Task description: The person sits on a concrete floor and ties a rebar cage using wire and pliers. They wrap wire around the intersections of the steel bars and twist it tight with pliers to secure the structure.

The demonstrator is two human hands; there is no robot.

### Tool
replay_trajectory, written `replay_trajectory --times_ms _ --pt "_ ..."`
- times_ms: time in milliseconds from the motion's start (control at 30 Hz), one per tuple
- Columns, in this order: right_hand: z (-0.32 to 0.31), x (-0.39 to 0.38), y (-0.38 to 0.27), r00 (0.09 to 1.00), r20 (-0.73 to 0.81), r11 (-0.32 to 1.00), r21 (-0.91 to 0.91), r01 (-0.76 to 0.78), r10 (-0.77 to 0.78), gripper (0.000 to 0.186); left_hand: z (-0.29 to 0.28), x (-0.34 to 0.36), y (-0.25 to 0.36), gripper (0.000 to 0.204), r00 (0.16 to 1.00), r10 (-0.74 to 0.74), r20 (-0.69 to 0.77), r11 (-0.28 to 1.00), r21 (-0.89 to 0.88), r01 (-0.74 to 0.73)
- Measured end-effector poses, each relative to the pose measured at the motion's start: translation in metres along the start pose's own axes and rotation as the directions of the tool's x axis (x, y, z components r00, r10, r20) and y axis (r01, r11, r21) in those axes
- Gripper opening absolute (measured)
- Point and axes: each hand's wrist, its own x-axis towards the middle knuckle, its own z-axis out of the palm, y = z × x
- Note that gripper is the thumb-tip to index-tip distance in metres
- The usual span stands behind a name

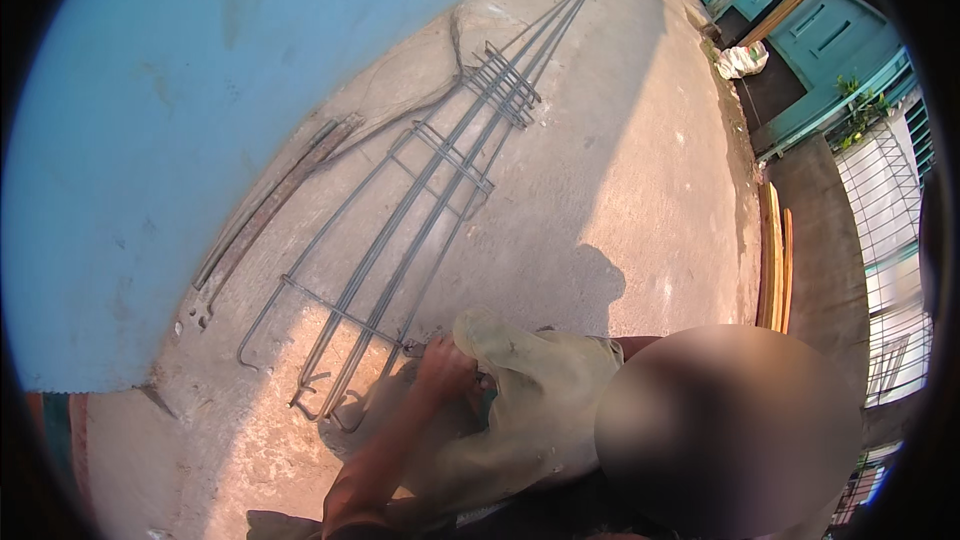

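Grey steel rebar frame just beside the left hand's grip, mostly ahead and leftward, finger closure indiscernible.

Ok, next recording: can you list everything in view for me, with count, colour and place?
Steel bar frame: 1, grey, centre, on the ground
Stirrups: several, grey, across the frame
Loose rods: at least 2, grey and rusty brown, left of the frame
Ground: 1, grey-tan, centre
Wall: 1, blue, left
Planks: at least 2, yellowish, right
Sack: 1, whitish, upper right
Gate: 1, teal, upper right
Plants: at least 2, green, upper right
Mesh panel: 1, dark lines, far right
Blurred oval: 1, brownish, lower right, contents unclear
Trousers: 1 pair, khaki, lower centre
Left hand: 1, brown, by the frame's near end
Right hand: not visible
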Motion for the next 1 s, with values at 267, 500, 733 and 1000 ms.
replay_trajectory --times_ms 267,500,733,1000 --pt "0.006 0.014 -0.019 0.98 0.177 0.99 0.126 0.065 -0.087 0.034 -0.01 0.016 -0.005 0.023 0.945 -0.168 0.281 0.985 0.018 0.17" --pt "-0.016 0.018 -0.03 0.959 0.274 0.976 0.216 0.007 -0.067 0.034 0.001 -0.031 0.006 0.029 0.98 -0.022 -0.199 0.995 0.095 0.042" --pt "-0.019 0.025 -0.03 0.941 0.323 0.961 0.278 0.01 -0.103 0.033 0.006 0.007 0.001 0.025 0.955 -0.261 0.143 0.961 0.132 0.243" --pt "-0.005 0.026 -0.032 0.937 0.326 0.925 0.379 -0.01 -0.123 0.033 0.002 -0.025 -0.004 0.021 0.948 0.133 -0.289 0.974 0.216 -0.071"
